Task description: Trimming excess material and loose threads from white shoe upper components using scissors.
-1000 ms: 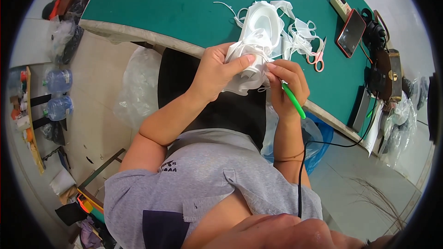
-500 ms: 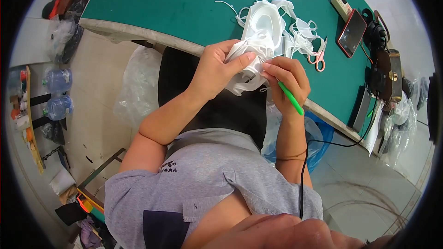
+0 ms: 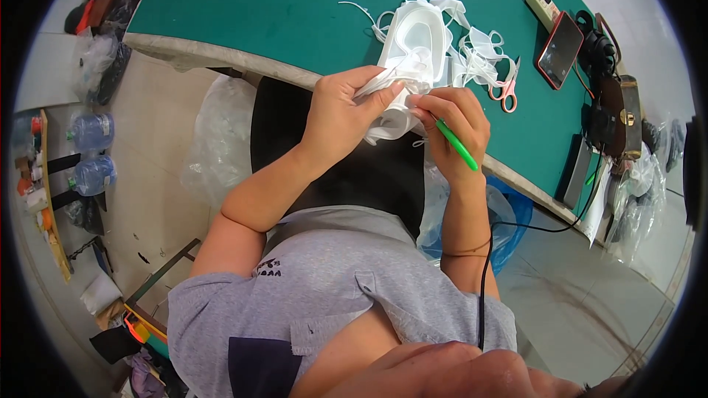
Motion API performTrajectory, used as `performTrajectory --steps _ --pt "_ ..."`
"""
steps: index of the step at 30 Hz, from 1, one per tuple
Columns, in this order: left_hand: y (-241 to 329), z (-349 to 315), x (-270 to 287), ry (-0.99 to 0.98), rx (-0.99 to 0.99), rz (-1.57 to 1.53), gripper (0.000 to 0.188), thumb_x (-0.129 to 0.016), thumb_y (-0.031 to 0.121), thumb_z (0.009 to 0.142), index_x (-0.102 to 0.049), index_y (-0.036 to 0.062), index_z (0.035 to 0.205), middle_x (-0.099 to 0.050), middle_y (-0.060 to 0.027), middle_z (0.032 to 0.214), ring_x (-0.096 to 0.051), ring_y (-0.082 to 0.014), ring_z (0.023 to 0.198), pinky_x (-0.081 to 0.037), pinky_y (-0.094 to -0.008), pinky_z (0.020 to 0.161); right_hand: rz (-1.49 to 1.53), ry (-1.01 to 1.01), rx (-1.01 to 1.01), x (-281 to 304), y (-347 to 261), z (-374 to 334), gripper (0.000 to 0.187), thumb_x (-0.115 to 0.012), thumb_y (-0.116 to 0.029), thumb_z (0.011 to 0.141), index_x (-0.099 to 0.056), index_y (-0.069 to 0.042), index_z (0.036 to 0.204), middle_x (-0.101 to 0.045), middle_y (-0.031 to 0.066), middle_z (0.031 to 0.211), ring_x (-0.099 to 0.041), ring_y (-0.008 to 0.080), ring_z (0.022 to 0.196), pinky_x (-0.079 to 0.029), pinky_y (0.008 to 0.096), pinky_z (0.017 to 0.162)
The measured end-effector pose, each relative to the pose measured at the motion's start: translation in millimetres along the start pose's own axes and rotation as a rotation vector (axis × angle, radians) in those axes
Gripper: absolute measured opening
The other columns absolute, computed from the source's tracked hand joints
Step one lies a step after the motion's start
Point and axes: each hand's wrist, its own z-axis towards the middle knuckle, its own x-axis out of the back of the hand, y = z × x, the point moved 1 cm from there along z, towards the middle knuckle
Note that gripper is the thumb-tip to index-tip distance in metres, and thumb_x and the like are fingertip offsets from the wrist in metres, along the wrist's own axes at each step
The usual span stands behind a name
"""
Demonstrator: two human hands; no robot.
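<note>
My left hand [image 3: 343, 114] is closed on a bunched white fabric piece [image 3: 391, 124], thumb on top, held just off the table's front edge. Against the same fabric, the fingertips of my right hand [image 3: 453, 121] are pinched together. A slim bright green handle [image 3: 457, 146] lies in that hand, pointing down and back; its working tip is hidden by fingers and cloth. Just beyond my hands, a white piece with an oval raised rim [image 3: 424, 29] lies on the green table. To its right is a heap of white straps and cloth strips [image 3: 479, 55].
Pink-handled scissors [image 3: 505, 92] lie right of the heap on the green tabletop [image 3: 280, 15]. Farther right are a phone [image 3: 560, 50], a beige device [image 3: 542, 7] and a dark bag [image 3: 619, 118]. A black cable [image 3: 531, 228] runs past my right forearm.
Both hands have shifted slightly with the fabric, and the bunched cloth is folded differently. The green handle has moved a little up and left within view.
</note>
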Motion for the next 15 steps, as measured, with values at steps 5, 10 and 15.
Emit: performTrajectory --steps 5,10,15 --pt "-6.7 4.0 2.4 0.005 -0.014 -0.092 0.023 -0.066 0.02 0.086 -0.065 -0.002 0.093 -0.062 -0.0021 0.069 -0.053 -0.0037 0.063 -0.043 -0.0206 0.053 0.122 0.062 -0.015 5.5 -2.5 2.7 0.014 -0.069 0.0 0.074 -0.065 0.0 0.087 -0.062 0.0102 0.079 -0.058 0.0203 0.071 -0.046 0.0279 0.061" --pt "1.1 7.1 -0.9 -0.051 0.436 -0.669 0.031 -0.062 0.027 0.089 -0.057 0.0007 0.105 -0.061 -0.0017 0.081 -0.052 -0.0038 0.06 -0.035 -0.0165 0.043 0.286 0.211 -0.1 4.4 3.1 -11.8 0.007 -0.062 -0.001 0.084 -0.062 0.004 0.09 -0.064 0.013 0.086 -0.06 0.0181 0.076 -0.048 0.026 0.066" --pt "0.3 -3.4 -4.0 -0.253 0.519 -0.831 0.036 -0.066 0.026 0.086 -0.055 0.0008 0.11 -0.058 0.0012 0.082 -0.047 -0.003 0.056 -0.032 -0.0156 0.044 0.527 0.176 -0.296 -6.1 1.5 -24.6 0.013 -0.057 -0.005 0.09 -0.055 0.005 0.099 -0.064 0.0164 0.095 -0.062 0.0163 0.081 -0.05 0.0241 0.072"
